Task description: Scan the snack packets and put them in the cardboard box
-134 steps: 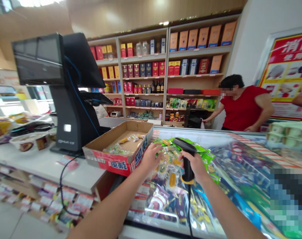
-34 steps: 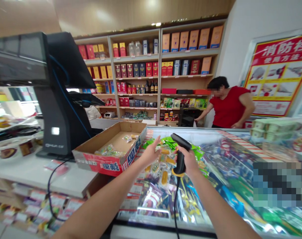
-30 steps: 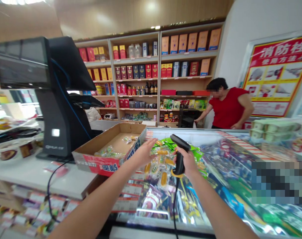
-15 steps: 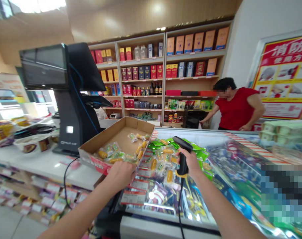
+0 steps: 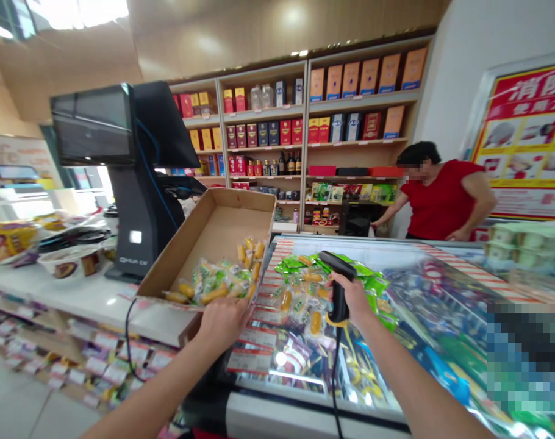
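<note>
So the left hand (image 5: pixel 225 323) has its fingers closed on the near edge of a shallow cardboard box (image 5: pixel 222 222), close to the right corner, though the fingertips are hidden. The box sits just ahead of that hand and is tipped toward it, so the clear-wrapped yellow snacks (image 5: pixel 213 296) inside are bunched along the low side, right by the knuckles. The right hand (image 5: pixel 356 302) is wrapped around the grip of a black barcode scanner (image 5: pixel 338 299), with the cable (image 5: pixel 336 384) hanging below it. Between the two hands there's a loose pile of the same kind of wrapped snacks (image 5: pixel 300 299), with bright green packets (image 5: pixel 373 283) beyond and to the right of the scanner hand. That pile is on a glass-topped case (image 5: pixel 277 417) full of packaged stuff, and some price labels (image 5: pixel 250 360) are just right of the left wrist. Left of the left hand is a white bench (image 5: pixel 94 317) carrying a dark monitor stand (image 5: pixel 133 213) and some bowls (image 5: pixel 71 262). Way past both hands are shelves (image 5: pixel 307 116) of boxed goods, and beyond the right hand stands a person in a red top (image 5: pixel 444 201).
</note>
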